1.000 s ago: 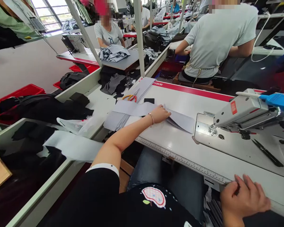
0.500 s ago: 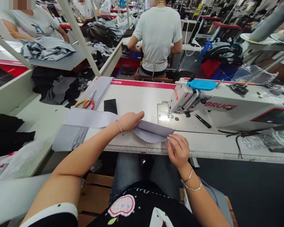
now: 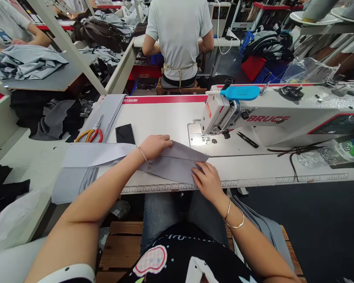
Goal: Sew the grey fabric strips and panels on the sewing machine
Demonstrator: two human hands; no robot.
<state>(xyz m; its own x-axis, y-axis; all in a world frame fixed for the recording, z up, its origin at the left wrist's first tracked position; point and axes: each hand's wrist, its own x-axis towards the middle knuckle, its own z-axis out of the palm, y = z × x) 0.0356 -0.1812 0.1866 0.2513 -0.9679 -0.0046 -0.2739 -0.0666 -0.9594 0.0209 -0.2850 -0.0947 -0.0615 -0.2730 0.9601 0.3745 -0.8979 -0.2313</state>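
Observation:
A long strip of light grey fabric [image 3: 177, 167] lies across the white sewing table [image 3: 253, 169], in front of the sewing machine [image 3: 224, 112]. My left hand [image 3: 155, 146] rests on the strip's upper edge with fingers curled on the cloth. My right hand [image 3: 207, 181] grips the strip's right end near the table's ruler edge, fingers bent over the fabric. More grey strips [image 3: 85, 155] trail off to the left.
Orange-handled scissors [image 3: 90, 135] and a dark phone [image 3: 125, 134] lie left of the machine. A black tool [image 3: 247, 140] sits on the machine bed. A person in a pale shirt [image 3: 178, 35] sits ahead with their back turned. Fabric piles [image 3: 23, 63] fill the left benches.
The view has swung right and steadied. My right hand came up from the table edge onto the strip's end, and both hands have drawn the grey strip toward the machine.

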